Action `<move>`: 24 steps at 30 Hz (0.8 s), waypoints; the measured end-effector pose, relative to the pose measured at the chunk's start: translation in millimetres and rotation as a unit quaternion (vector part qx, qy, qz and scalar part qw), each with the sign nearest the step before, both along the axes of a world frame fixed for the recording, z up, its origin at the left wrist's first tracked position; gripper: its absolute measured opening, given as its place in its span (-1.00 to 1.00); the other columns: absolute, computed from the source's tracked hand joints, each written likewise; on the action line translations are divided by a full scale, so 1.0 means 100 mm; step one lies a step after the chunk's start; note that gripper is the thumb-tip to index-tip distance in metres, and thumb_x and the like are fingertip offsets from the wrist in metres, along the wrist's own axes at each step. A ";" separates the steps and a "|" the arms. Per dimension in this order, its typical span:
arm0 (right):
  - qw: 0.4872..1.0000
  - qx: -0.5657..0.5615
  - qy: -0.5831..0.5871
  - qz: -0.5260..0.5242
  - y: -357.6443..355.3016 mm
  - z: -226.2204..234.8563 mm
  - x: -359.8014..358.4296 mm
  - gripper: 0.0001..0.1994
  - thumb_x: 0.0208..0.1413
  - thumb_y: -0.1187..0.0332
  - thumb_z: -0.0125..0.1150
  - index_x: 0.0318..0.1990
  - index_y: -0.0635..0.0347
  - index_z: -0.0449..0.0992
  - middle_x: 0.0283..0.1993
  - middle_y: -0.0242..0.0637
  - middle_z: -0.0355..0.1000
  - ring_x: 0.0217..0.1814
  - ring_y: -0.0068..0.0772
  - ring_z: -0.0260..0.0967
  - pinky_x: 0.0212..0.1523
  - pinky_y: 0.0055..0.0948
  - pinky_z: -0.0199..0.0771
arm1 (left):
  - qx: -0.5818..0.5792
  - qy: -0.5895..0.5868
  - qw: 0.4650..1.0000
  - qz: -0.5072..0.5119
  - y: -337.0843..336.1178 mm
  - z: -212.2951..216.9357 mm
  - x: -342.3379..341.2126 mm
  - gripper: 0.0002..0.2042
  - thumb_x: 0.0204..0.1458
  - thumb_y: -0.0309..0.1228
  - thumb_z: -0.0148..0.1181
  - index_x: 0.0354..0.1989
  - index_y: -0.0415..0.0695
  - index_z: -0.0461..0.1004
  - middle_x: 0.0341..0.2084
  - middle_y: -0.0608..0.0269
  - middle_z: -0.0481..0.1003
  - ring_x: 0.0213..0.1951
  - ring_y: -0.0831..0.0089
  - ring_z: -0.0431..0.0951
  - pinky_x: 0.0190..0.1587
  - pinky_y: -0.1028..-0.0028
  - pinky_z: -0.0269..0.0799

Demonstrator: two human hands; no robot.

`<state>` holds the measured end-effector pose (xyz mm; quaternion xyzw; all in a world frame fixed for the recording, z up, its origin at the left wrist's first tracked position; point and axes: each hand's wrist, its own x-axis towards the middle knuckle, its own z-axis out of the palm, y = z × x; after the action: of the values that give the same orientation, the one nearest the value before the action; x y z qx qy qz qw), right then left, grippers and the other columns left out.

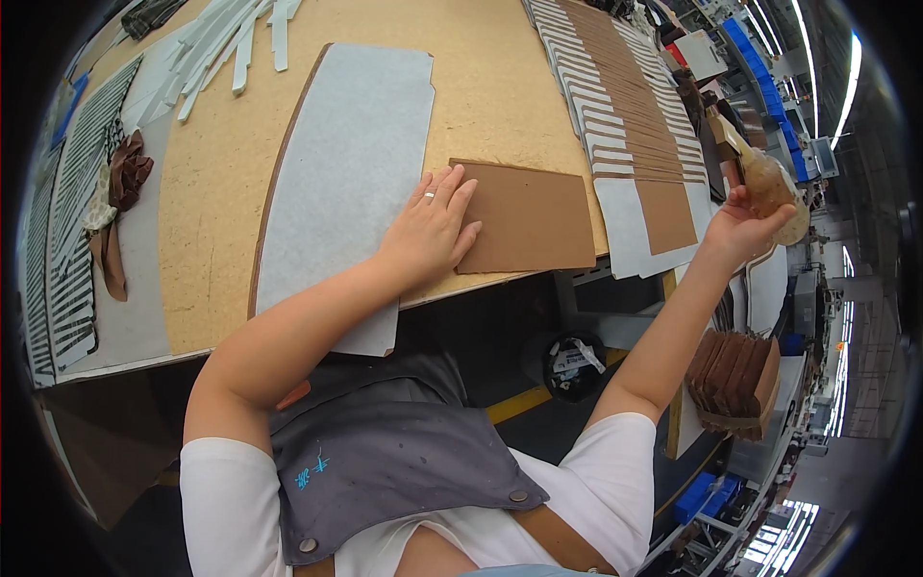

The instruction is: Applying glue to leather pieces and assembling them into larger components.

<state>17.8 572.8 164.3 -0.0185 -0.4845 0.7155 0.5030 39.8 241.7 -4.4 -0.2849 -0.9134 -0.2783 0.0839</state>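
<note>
The left hand (pixel 431 226) lies flat, palm down and fingers spread, on the left edge of a brown rectangular panel (pixel 527 219) that rests near the front edge of the bench (pixel 207 207); its grip is released, closed around nothing, simply pressing on the panel, and a ring shows on one finger. The panel stretches to the right from under the fingertips, so most of it lies clear of the hand. Just left of the hand, and touching the panel's left side, is a large pale grey sheet (pixel 336 183) with a brown border along its curved left edge, running from the far side of the bench to the near edge. The right hand (pixel 745 223) is raised off to the right, beyond the bench's right end, its grip grasping a tan rounded piece (pixel 777 192) held up in the air, well apart from the brown panel. Between the two hands, on the right part of the bench, a long row of overlapping brown and white strips (pixel 625 106) runs away toward the far side. Below the right forearm, a stack of brown pieces (pixel 735 380) stands on a lower surface.
</note>
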 end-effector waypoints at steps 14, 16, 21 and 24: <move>0.483 0.646 -0.591 0.010 -0.37 -0.52 -0.03 -0.27 -0.20 -0.16 0.17 0.14 0.01 0.24 -0.20 0.04 0.46 -0.10 -0.02 0.43 -0.10 -0.22 0.40 | 0.163 -0.053 0.985 0.010 -0.87 0.40 0.35 -0.71 0.01 -0.44 0.04 -0.07 -0.18 0.31 0.04 0.00 0.22 0.07 0.02 0.22 0.10 0.20 0.14; 0.483 0.643 -0.594 0.012 -0.31 -0.65 0.06 -0.26 -0.18 -0.17 0.15 0.16 -0.02 0.22 -0.20 0.04 0.47 -0.10 -0.01 0.43 -0.10 -0.19 0.40 | 0.157 -0.089 0.983 0.024 -1.00 0.40 0.43 -0.73 0.00 -0.46 0.04 -0.09 -0.17 0.32 0.04 0.00 0.22 0.08 0.03 0.23 0.10 0.22 0.14; 0.436 0.642 -0.631 -0.019 -0.51 -0.77 0.15 -0.25 -0.13 -0.18 0.11 0.19 0.04 0.18 -0.13 0.02 0.44 -0.06 0.01 0.40 -0.09 -0.15 0.39 | 0.153 -0.113 0.981 0.027 -1.13 0.37 0.58 -0.74 0.00 -0.47 0.04 -0.09 -0.16 0.32 0.04 0.01 0.22 0.08 0.03 0.22 0.10 0.22 0.15; 0.465 0.674 -0.566 -0.092 -0.59 -0.84 0.22 -0.32 -0.04 -0.09 0.10 0.17 0.14 0.21 -0.03 0.03 0.38 -0.01 0.04 0.35 -0.07 -0.17 0.36 | 0.164 -0.116 0.980 0.011 -1.08 0.41 0.63 -0.74 0.00 -0.48 0.04 -0.09 -0.15 0.32 0.05 0.02 0.22 0.09 0.02 0.21 0.10 0.22 0.14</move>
<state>39.9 513.6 80.4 -0.1189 -0.9909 -0.0507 0.0384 102.8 133.4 36.8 -0.2233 -0.8620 -0.4543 0.0256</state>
